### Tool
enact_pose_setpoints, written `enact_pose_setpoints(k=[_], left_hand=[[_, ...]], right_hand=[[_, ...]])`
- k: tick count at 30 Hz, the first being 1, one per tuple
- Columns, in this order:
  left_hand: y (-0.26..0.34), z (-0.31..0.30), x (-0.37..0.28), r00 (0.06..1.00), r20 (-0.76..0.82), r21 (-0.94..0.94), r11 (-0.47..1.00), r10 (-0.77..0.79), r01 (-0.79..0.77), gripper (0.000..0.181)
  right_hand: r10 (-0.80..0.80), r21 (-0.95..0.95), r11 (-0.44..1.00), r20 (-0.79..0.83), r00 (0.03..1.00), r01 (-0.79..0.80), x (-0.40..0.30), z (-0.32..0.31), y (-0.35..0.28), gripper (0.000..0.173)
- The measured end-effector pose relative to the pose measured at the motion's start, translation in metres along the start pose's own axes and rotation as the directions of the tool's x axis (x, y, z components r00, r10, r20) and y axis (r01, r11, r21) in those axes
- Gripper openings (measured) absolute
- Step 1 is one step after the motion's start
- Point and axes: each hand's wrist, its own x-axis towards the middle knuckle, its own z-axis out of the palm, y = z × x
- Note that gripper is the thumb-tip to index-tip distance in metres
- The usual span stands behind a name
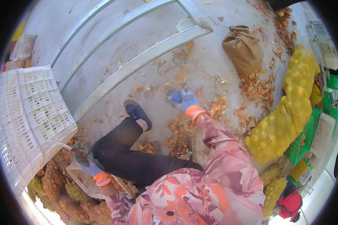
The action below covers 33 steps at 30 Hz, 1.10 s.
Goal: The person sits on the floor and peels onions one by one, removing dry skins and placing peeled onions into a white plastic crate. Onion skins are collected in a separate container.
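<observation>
My left hand [87,160], in a glove with an orange cuff, grips a knife whose thin curved metal blade [59,143] points left toward the white plastic crates [45,112]. Something brown shows between its fingers, partly hidden. My right hand [187,101], gloved alike, is stretched forward over the floor and blurred. At its fingers is a dark blue rounded thing [174,97] with a greyish edge, perhaps a shoe; whether the hand holds it is unclear. Below that hand, dry onion skins [180,137] are heaped on the floor. My bent left leg ends in a navy shoe [138,114].
A metal frame [140,60] lies across the floor ahead. To the right are a tied brown sack [242,52] and yellow mesh sacks of onions [281,121], with green crates [304,137] behind. Filled mesh sacks [70,208] and a white basket [84,180] sit at lower left.
</observation>
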Motion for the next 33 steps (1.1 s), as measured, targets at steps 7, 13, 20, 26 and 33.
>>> enact_pose_setpoints(k=[7, 13, 20, 26, 33], left_hand=[[-0.025, -0.007, 0.007, 0.998, 0.064, -0.082, 0.997, 0.019, -0.013, 0.036], [-0.012, 0.003, 0.006, 0.999, 0.036, 0.011, 1.0, 0.016, -0.016, 0.037], [-0.01, 0.003, 0.005, 0.999, -0.025, 0.065, 0.998, -0.02, 0.022, 0.036], [-0.02, -0.005, 0.006, 0.999, -0.036, -0.005, 0.999, -0.034, 0.034, 0.041], [-0.027, -0.024, 0.003, 0.996, -0.034, -0.086, 0.993, -0.082, 0.079, 0.041]], right_hand=[[-0.146, -0.041, 0.986, 0.245, 0.958, 0.161, 0.014, -0.051, 0.004, 0.094], [0.231, -0.362, 0.834, -0.455, 0.86, -0.416, 0.133, -0.194, 0.124, 0.08], [0.32, -0.506, 0.735, -0.329, 0.889, -0.452, 0.165, -0.2, 0.209, 0.037], [0.245, -0.289, 0.872, -0.443, 0.863, -0.395, 0.146, -0.179, 0.143, 0.02], [0.223, -0.107, 0.954, -0.373, 0.901, -0.28, 0.082, -0.154, 0.029, 0.035]])
